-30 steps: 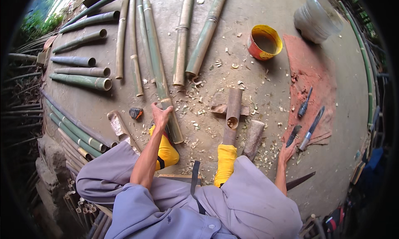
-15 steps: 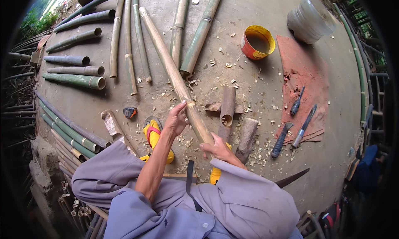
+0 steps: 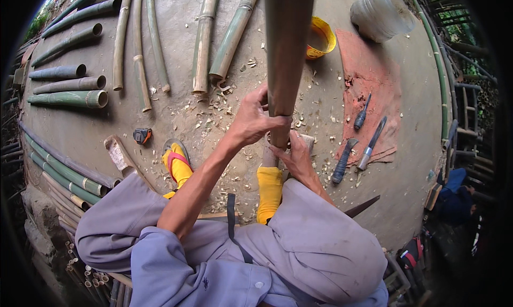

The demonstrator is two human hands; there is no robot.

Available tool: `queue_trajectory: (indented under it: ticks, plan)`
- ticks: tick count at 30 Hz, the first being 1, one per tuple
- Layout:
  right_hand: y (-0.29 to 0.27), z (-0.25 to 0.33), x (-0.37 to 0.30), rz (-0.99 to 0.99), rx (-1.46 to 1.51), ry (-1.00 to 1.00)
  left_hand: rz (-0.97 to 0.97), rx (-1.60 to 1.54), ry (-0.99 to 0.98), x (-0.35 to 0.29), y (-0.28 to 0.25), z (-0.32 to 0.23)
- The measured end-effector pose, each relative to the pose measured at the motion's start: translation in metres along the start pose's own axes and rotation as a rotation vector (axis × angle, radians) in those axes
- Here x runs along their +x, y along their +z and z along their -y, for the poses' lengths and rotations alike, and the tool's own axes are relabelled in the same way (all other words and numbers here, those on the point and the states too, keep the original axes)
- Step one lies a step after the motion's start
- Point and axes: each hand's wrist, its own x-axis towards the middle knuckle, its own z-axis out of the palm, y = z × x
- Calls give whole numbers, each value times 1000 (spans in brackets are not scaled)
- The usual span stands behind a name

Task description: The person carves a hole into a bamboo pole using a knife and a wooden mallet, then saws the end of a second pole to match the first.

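stood upright at the centre: a thick bamboo pole (image 3: pixel 284 50), rising toward the camera, its foot set on the ground just beyond the yellow-socked feet (image 3: pixel 270 192). clasped around the pole's lower part by the left hand (image 3: pixel 254 120), fingers wrapped from the left. gripped just below, near the base, by the right hand (image 3: pixel 296 157). underfoot, a bare concrete floor (image 3: pixel 176 106) littered with pale wood chips. far and left, cut bamboo lengths (image 3: pixel 203 40) laid in rows, more bundled along the left edge. to the right, a reddish mat (image 3: pixel 377 88) carrying chisels and a knife (image 3: pixel 371 143). far right, a yellow tub (image 3: pixel 322 37) half hidden behind the pole and a pale sack (image 3: pixel 382 13). near left, a small black and orange tape measure (image 3: pixel 142 135). a bamboo railing along the right rim.
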Motion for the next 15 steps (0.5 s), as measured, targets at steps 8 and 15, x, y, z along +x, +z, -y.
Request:
queue_trajectory:
  ticks: [8,15]
  plan:
    - [-31,-59,-22,-74,-269,-222,-140,191,439,-23,80,8]
    - [-248,196,-66,-199,562,-295,-134,256,491,-41,101,22]
